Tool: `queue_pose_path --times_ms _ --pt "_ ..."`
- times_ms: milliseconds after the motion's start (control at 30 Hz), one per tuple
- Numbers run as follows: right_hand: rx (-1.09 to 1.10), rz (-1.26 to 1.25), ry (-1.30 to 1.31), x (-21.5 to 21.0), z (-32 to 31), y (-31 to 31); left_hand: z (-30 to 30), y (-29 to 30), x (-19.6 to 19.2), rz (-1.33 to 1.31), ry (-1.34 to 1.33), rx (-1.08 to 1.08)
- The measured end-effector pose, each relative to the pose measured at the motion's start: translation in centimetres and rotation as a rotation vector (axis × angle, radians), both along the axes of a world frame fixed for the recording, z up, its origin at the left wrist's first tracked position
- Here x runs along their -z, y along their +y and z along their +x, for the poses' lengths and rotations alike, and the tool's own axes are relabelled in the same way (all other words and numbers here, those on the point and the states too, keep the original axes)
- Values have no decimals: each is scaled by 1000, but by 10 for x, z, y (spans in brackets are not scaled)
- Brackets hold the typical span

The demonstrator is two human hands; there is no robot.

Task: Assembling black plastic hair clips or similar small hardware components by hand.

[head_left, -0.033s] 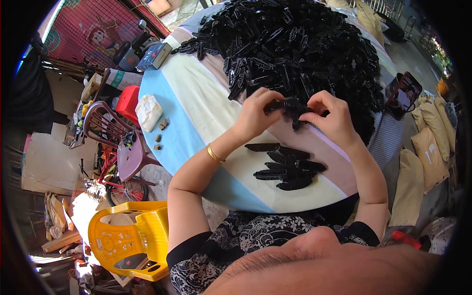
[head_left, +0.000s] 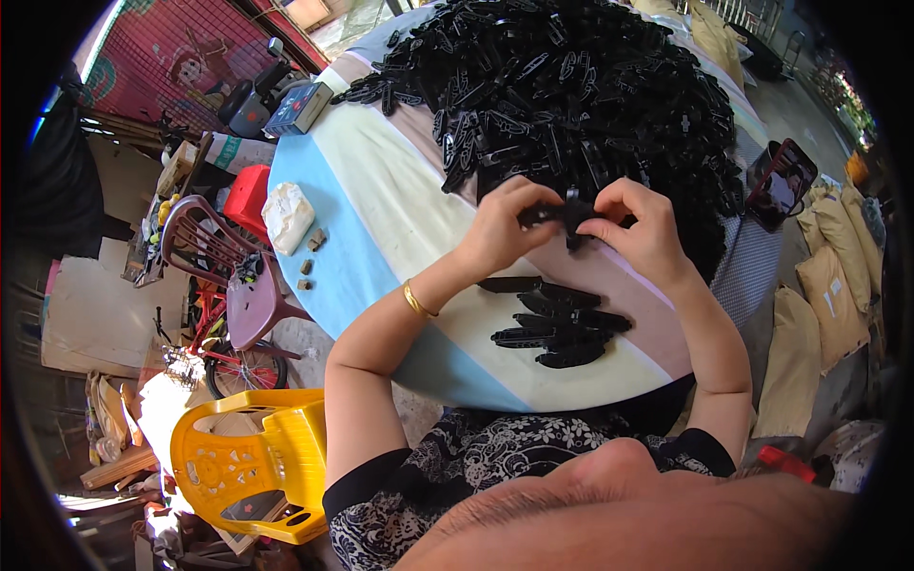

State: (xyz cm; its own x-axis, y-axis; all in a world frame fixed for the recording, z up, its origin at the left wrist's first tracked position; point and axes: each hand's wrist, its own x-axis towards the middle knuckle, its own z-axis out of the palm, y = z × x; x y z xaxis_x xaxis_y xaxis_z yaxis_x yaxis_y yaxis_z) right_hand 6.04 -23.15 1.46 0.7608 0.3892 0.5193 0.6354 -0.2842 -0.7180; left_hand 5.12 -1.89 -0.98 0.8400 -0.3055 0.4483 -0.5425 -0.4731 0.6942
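Note:
Between my two hands is a dark black plastic piece (head_left: 575,211), its outline smeared and partly hidden by the fingers. The thumb and fingers of my left hand (head_left: 509,221) pinch its left side. On the other side, my right hand (head_left: 640,224) grips it with thumb against bent forefinger. Just beyond my fingers rises a big heap of loose, elongated black plastic parts (head_left: 571,95). Closer to me, several slim black plastic pieces (head_left: 562,322) lie in a small overlapping group on the striped tablecloth (head_left: 409,276).
At the table's left are a white plastic bag (head_left: 287,218), small brown blocks (head_left: 316,240) and a blue box (head_left: 299,108). A phone (head_left: 785,186) stands at the right edge. A yellow chair (head_left: 252,466) and a purple chair (head_left: 255,305) stand left; sacks (head_left: 828,295) lie right.
The black piece between my hands has shifted slightly, and my left fingers have moved a little around it. My right hand stays nearly in place.

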Motion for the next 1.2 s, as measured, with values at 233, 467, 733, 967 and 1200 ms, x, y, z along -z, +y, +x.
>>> queue_pose_path --times_ms 233,467,733,967,1200 --pt "-49 -4 -390 5 -2 15 -10 -6 8 -419 551 171" --pt "-73 -159 -568 -1 -5 10 -11 -5 2 -460 658 155" --pt "20 274 -91 8 -10 19 -9 -13 13 -942 714 259" --pt "-100 -63 -579 -1 0 10 -4 2 11 -972 1038 471" --pt "-144 -194 -745 0 -2 11 -7 4 -2 -620 1118 227"
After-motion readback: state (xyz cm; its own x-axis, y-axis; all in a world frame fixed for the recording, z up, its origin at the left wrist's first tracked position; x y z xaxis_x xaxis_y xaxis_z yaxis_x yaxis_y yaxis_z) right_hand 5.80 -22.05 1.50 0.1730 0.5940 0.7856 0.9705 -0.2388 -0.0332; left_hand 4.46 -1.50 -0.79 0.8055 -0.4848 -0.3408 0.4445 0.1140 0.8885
